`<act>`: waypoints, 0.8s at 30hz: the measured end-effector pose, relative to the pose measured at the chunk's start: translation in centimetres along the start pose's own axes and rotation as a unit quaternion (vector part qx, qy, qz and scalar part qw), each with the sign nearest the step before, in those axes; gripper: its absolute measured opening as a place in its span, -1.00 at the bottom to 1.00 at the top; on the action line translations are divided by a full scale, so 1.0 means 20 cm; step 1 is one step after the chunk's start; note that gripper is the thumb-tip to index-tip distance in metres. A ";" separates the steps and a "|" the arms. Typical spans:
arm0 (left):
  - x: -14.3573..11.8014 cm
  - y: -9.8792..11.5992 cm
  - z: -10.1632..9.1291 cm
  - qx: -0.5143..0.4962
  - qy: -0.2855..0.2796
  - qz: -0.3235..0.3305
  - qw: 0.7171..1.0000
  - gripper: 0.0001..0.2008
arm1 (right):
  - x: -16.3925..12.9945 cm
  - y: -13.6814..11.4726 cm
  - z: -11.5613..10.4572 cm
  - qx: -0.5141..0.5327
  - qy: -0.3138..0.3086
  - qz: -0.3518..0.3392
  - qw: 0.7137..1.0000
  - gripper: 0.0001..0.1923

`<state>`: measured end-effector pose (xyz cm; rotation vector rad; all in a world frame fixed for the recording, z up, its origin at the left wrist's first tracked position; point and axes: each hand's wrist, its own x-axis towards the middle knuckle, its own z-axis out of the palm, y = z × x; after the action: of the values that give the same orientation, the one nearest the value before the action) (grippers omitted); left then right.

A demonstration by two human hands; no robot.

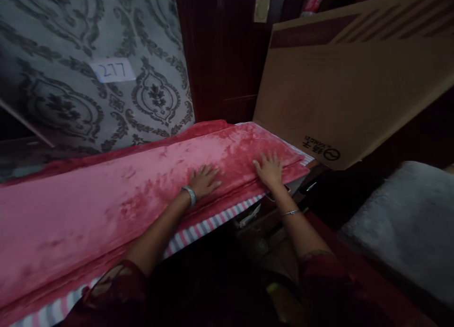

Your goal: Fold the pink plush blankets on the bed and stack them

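A long folded pink-red plush blanket [106, 190] lies in layers across the surface before me, on top of a striped cloth [209, 226] in pink, grey and white. My left hand [205, 181] rests flat on the blanket near its front edge, fingers spread, with a wide bracelet at the wrist. Further right, my right hand [270, 170] presses on the blanket close to its right end, its fingers also apart; a thin bangle circles that wrist. Neither hand grips anything.
Behind the blanket rises a patterned grey wall [156, 95] with a paper [113, 70] marked 277. A dark red door or cabinet [223, 57] stands beside it. At right leans a large cardboard sheet [340, 85], with a grey padded seat [407, 223] below.
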<state>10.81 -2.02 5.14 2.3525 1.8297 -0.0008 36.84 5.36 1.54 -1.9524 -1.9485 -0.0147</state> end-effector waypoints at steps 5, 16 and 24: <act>-0.32 -0.23 -0.07 0.080 0.064 -0.147 0.984 -0.32 | -0.13 -0.24 0.06 -0.012 -0.060 -0.153 0.986 -0.34; -0.68 -0.46 0.15 0.074 0.041 -0.274 0.958 -0.28 | -0.19 -0.19 0.19 -0.064 -0.092 -0.158 0.981 -0.32; -1.05 -0.64 0.01 0.057 0.093 -0.350 0.930 -0.36 | -0.21 -0.30 0.10 -0.045 -0.099 -0.145 0.984 -0.32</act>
<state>-6.71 -19.25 5.39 1.6690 2.7244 0.0325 30.45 1.64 0.02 -1.7636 -2.3863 0.0139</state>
